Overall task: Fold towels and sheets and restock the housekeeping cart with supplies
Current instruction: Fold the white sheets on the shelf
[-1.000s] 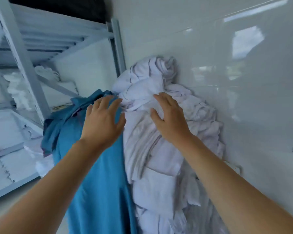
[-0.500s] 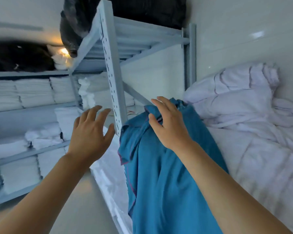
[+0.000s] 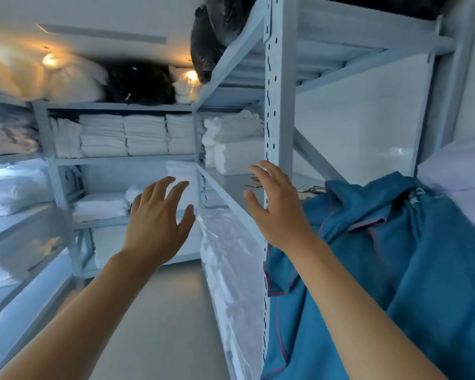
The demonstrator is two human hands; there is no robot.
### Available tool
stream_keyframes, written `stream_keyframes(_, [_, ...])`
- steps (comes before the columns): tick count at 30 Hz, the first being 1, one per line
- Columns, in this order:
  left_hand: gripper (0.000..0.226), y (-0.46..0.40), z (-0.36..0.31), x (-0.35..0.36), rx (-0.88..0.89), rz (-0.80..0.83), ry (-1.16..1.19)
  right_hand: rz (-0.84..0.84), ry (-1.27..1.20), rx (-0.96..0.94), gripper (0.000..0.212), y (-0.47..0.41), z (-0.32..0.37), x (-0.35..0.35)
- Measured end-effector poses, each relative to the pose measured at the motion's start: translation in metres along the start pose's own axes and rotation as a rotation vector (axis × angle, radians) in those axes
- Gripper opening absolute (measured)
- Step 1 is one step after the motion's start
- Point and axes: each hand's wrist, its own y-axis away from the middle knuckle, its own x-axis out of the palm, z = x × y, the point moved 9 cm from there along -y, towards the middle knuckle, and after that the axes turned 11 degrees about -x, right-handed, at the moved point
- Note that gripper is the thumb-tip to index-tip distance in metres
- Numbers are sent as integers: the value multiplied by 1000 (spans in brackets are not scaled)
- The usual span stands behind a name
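Observation:
My left hand (image 3: 157, 218) is raised in the air with its fingers spread, holding nothing, in front of the back shelves. My right hand (image 3: 277, 207) is also raised and spread, empty, just in front of the grey upright post (image 3: 279, 105) of the right-hand rack. Neat stacks of folded white towels (image 3: 126, 135) fill the back rack's upper shelf. A blue cloth bag (image 3: 390, 259) hangs at the right, and the edge of a white linen pile (image 3: 458, 174) shows behind it.
Grey metal racks line the left, back and right. White linen wrapped in clear plastic (image 3: 231, 264) lies on the right rack's low shelf. Black bags (image 3: 217, 31) and white pillows (image 3: 72, 83) sit on top. A bare floor strip (image 3: 159, 325) runs between the racks.
The view has swung left from the white linen pile and blue bag to the shelves. Both hands left the pile and the bag and now hover empty in front of the racks.

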Motion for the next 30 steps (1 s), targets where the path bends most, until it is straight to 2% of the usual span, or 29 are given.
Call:
stream_keyframes(8, [49,-18,82,-9,-235,-44,-71,-34,-255,-43,49,-50,-24,78])
stream_keyframes(13, [53,-30,123,4,-239,4,-126,-11,-288,-26,48,-62,-33,134])
stream_keyframes(17, [51,-36,173,23,-246,19,-81,17,-316,15,49,-70,-33,191])
stream_keyframes(22, [48,-51,262,62,-259,61,-51,56,-319,30,56,-83,-19,286])
stream_keyframes(30, [49,-105,431,89,-272,104,-93,169,-232,32,48,-132,-3,445])
